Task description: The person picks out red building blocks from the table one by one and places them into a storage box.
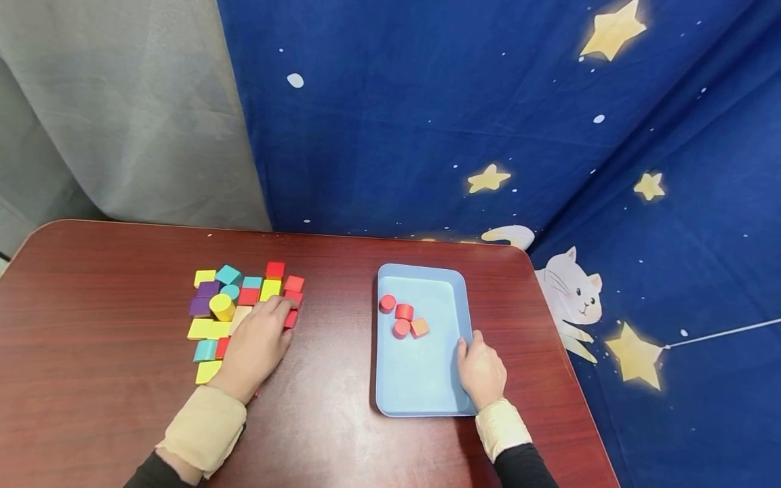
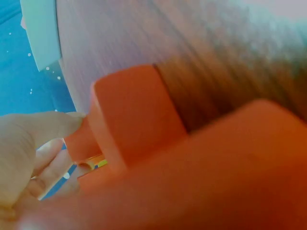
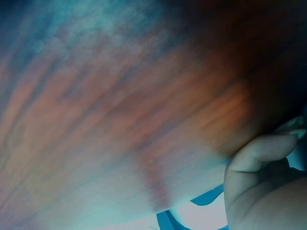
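Observation:
My left hand point(image 1: 259, 342) reaches over a cluster of coloured blocks on the left of the table. Its thumb and fingers pinch a red block point(image 2: 82, 143) at the cluster's right edge, seen in the left wrist view just behind a larger-looking red block point(image 2: 136, 112). The palm hides part of the cluster. On the right, my right hand point(image 1: 482, 371) grips the right rim of a light blue tray point(image 1: 427, 386), thumb on the inner side. Inside the tray lie several red pieces, among them a red cylinder point(image 1: 387, 303), and an orange-red block point(image 1: 419, 328).
Around the left hand sit a yellow cylinder point(image 1: 222, 307), purple blocks point(image 1: 200, 307), teal blocks point(image 1: 205, 350) and yellow blocks point(image 1: 209, 371), packed closely. The brown table point(image 1: 329, 325) shows between cluster and tray. A blue star-patterned curtain point(image 1: 390, 122) hangs behind the table's far edge.

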`<state>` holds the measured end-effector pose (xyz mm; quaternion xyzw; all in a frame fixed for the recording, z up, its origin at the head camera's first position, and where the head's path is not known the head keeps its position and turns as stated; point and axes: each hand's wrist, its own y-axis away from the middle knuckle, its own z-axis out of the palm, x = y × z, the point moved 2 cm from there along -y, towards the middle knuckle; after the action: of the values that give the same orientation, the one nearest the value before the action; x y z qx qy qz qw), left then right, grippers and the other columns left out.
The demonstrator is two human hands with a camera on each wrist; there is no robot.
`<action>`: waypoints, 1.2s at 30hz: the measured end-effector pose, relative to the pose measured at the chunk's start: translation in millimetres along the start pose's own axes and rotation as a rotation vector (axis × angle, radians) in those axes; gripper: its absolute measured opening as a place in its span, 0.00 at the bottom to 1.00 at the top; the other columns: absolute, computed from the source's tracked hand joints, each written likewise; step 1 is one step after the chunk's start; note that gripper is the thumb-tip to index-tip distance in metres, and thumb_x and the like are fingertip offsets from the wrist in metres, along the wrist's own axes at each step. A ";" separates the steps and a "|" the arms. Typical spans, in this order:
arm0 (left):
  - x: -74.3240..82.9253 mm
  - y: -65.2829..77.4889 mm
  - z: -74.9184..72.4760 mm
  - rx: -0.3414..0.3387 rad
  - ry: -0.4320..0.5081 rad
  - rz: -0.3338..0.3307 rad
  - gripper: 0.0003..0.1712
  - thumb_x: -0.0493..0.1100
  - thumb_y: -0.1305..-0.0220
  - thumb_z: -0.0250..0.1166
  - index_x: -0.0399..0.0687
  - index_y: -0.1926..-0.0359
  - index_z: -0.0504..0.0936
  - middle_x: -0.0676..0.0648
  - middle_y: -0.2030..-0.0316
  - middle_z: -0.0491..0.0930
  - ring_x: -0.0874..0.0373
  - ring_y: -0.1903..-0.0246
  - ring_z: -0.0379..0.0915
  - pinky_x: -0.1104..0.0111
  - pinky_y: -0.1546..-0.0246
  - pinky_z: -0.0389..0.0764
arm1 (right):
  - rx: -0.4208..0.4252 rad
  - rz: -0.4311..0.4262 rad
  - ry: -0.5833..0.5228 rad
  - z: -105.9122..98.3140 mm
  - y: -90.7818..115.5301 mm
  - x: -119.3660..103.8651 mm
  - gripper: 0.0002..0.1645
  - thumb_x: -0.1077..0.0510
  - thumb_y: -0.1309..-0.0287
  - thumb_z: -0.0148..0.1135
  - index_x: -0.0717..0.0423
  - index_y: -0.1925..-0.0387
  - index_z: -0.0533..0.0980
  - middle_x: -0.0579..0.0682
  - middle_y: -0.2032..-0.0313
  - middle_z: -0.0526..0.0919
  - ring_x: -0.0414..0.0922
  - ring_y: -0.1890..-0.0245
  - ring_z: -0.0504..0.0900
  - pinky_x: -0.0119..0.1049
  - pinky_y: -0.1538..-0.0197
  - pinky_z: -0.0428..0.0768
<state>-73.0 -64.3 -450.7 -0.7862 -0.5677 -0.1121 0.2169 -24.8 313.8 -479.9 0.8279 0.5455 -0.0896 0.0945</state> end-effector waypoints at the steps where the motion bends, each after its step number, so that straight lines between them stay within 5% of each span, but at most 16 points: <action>1: 0.3 -0.2 0.1 -0.003 -0.007 0.006 0.25 0.35 0.53 0.73 0.35 0.51 0.79 0.40 0.55 0.77 0.44 0.56 0.74 0.54 0.51 0.75 | 0.000 0.000 0.000 -0.3 -0.1 0.0 0.27 0.47 0.34 0.47 0.63 0.44 0.71 0.67 0.66 0.81 0.64 0.70 0.81 0.55 0.73 0.72; 21: 13.3 1.0 9.7 -0.157 -0.160 0.039 0.25 0.32 0.49 0.70 0.31 0.48 0.78 0.38 0.55 0.77 0.46 0.54 0.74 0.55 0.57 0.79 | -0.003 0.001 0.004 0.1 -1.4 2.4 0.27 0.46 0.34 0.46 0.62 0.45 0.71 0.66 0.67 0.81 0.64 0.70 0.81 0.54 0.74 0.72; 27: 16.5 -3.5 12.5 -0.165 -0.024 0.023 0.24 0.39 0.53 0.74 0.38 0.53 0.80 0.42 0.56 0.79 0.47 0.55 0.77 0.56 0.55 0.78 | -0.005 0.001 0.001 1.1 -0.2 2.2 0.29 0.46 0.34 0.47 0.62 0.43 0.70 0.66 0.66 0.82 0.64 0.70 0.81 0.55 0.74 0.72; 36: 34.5 -6.3 17.6 -0.092 0.263 -0.124 0.24 0.46 0.54 0.76 0.49 0.54 0.82 0.49 0.61 0.79 0.55 0.64 0.75 0.63 0.64 0.79 | 0.018 0.004 -0.005 1.7 -0.7 2.1 0.26 0.46 0.35 0.48 0.61 0.46 0.72 0.65 0.68 0.82 0.63 0.71 0.81 0.54 0.74 0.72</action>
<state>-68.8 -25.3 -450.2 -0.7371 -0.5762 -0.2533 0.2459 -24.7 315.6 -482.1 0.8296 0.5427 -0.0965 0.0888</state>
